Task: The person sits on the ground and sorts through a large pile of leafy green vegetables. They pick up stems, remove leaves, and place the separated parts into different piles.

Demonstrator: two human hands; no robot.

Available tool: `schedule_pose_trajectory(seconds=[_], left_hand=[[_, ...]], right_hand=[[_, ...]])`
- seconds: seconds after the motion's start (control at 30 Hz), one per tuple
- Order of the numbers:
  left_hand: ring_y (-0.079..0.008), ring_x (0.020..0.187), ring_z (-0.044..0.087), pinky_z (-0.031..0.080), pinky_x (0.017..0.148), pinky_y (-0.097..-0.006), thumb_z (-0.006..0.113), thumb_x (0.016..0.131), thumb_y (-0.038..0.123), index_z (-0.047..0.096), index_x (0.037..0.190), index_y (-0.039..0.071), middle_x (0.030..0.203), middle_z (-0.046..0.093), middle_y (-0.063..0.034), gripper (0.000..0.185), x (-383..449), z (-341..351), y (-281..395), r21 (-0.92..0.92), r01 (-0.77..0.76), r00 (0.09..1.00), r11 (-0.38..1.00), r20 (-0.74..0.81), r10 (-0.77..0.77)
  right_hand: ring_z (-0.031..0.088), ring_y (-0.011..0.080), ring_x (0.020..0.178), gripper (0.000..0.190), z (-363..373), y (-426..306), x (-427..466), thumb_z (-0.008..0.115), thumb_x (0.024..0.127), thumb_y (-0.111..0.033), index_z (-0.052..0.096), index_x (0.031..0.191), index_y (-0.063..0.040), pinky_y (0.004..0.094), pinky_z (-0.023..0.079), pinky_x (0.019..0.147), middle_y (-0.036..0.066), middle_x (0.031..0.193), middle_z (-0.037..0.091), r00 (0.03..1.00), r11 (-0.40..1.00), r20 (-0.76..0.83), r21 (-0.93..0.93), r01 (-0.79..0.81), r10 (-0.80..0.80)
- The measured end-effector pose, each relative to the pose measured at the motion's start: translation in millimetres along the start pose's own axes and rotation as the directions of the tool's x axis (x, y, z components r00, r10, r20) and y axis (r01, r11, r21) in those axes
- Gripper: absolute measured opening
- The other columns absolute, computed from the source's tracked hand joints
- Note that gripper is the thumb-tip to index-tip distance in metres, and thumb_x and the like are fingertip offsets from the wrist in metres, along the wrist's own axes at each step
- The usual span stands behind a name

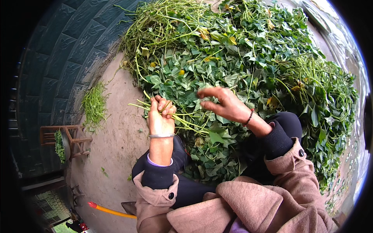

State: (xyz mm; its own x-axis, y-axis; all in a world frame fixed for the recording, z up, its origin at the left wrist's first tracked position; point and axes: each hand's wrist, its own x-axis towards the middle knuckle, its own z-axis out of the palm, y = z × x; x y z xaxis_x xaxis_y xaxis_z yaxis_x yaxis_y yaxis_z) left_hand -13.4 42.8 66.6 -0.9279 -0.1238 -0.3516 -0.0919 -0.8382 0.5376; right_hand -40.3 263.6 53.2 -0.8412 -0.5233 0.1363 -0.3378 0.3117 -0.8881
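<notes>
My left hand (162,112) is closed around a small bunch of green leafy vine stems (191,125). Their cut ends poke out to the left of the fist, and a few leaves hang at the right end. To the right, my right hand (224,103) is raised over the leaves with thumb and fingers apart; nothing shows between them. Beneath both hands spreads a large heap of leafy green vines (186,62), with some yellowed leaves mixed in. Bare stems are tangled along its upper left part.
A small pile of trimmed stems (94,106) lies on the concrete floor (113,163) by a dark tiled wall (70,38). Nearby, a wooden stool (78,139) stands beside a basin of greens (60,147). A yellow handle with a red tip (112,210) lies at lower left.
</notes>
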Motion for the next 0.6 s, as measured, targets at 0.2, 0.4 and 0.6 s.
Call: schedule_pose_trajectory(seconds=[0.2,0.4,0.6], left_hand=[[-0.0072,0.049,0.030,0.024,0.046,-0.0223,0.038,0.101,0.023,0.048,0.089,0.007,0.062,0.035,0.0040,0.023,0.8,-2.7,12.9,-0.122,-0.014,0.999,0.992,0.051,0.020],[-0.0060,0.048,0.028,0.023,0.044,-0.0219,0.037,0.102,0.026,0.048,0.089,0.008,0.061,0.034,0.0046,0.025,-1.2,-5.6,10.3,-0.046,0.060,0.997,0.997,0.049,-0.057],[-0.0079,0.047,0.027,0.022,0.043,-0.0231,0.039,0.101,0.026,0.047,0.085,0.006,0.061,0.032,0.0033,0.027,2.7,-9.4,32.0,-0.152,-0.058,0.997,0.987,-0.051,0.050]], right_hand=[[0.062,0.0352,0.076,0.016,17.7,9.3,-5.0,0.066,0.079,-0.015,0.067,0.086,-0.001,0.0411,0.048,0.067,0.016,0.081,0.065,0.985,0.989,0.097,0.003,0.147,-0.146],[0.057,0.0157,0.057,0.018,18.6,6.3,-0.1,0.054,0.084,-0.012,0.067,0.080,0.000,0.0303,0.044,0.054,0.007,0.063,0.062,0.967,0.898,-0.046,0.386,-0.213,0.249],[0.063,0.0184,0.089,0.034,-0.4,23.0,0.7,0.060,0.088,-0.021,0.058,0.117,-0.002,0.0306,0.050,0.075,0.009,0.094,0.067,0.964,0.969,-0.230,-0.234,0.079,-0.134]])
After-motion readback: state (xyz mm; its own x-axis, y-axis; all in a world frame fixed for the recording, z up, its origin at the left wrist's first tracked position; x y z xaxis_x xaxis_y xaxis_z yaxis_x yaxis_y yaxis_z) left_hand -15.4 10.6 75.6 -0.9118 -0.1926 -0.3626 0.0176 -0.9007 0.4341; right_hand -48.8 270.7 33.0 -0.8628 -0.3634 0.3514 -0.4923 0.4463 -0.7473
